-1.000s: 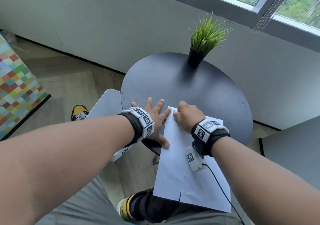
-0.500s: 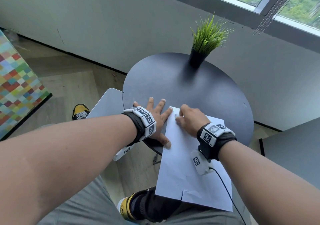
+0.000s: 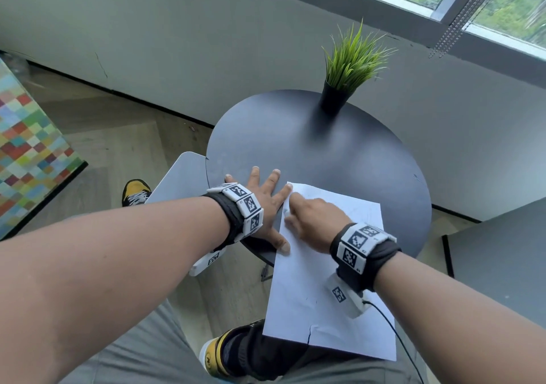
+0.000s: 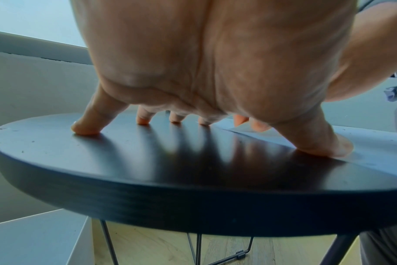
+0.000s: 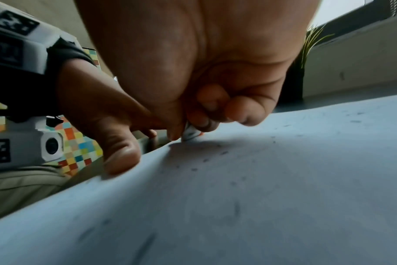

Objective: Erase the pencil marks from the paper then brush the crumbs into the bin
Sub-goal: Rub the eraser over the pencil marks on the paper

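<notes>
Head view: paper is lying on the near edge of the round black table, its near half overhanging toward the person's lap. A small tear is showing in its near edge.

Left hand is lying flat with fingers spread and straight, most fingertips pressing on the tabletop just left of the sheet; the thumb is pressing on the paper's left edge and the index tip is touching the far left corner. It is gripping nothing.

Right hand is sitting on the far left part of the sheet, just beside the left hand, fingers curled.

Right wrist view: the curled fingers are pinching a small white eraser, its lower end touching the paper. Dark crumbs are lying scattered on the sheet around and near the eraser. Faint pencil marks are showing on the sheet.

Left wrist view: fingertips are pressing on the tabletop, thumb on the paper edge.

Potted grass plant is standing at the table's far side, well apart from both hands. A white bin-like container is standing beside the table's left edge; whether it is the bin, cannot tell.
</notes>
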Demonstrator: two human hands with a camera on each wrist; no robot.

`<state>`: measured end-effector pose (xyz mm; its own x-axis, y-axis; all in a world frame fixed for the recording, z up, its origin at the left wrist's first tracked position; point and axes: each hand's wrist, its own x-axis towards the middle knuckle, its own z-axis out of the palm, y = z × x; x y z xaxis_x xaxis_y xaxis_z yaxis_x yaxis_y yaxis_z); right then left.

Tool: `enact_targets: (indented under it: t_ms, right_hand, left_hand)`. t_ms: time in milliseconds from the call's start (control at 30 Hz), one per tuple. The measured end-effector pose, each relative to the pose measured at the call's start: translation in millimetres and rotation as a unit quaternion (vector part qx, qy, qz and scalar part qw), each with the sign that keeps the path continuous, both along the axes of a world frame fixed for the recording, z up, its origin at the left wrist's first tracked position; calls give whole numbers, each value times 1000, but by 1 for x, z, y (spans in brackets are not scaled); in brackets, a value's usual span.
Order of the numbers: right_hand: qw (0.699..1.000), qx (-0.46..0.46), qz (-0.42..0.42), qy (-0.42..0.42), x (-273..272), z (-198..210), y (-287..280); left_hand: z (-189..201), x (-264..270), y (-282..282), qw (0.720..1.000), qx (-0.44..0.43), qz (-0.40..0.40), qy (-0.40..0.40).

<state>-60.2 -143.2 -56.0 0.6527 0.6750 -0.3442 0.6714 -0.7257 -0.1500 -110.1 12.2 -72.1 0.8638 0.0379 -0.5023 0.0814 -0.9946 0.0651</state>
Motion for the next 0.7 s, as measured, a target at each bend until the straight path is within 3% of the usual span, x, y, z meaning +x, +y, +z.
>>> enact_targets:
  t_ms: [200,367,567,700]
  right_hand:
    - [994,-4,-106,-26,34,6,13]
    - [998,-46,-20,-27,4,5,15]
    - [992,-36,-116,-36,34,8,19]
    - [996,-51,-56,-44,16,9,22]
  left_hand:
    - [-1,-1,1,1000,0,-2,2]
    - [2,-1,-1,1000,-5,3,7]
    - [-3,0,1,1000,-4,-1,5]
    - [1,-1,-1,1000,-6,3,8]
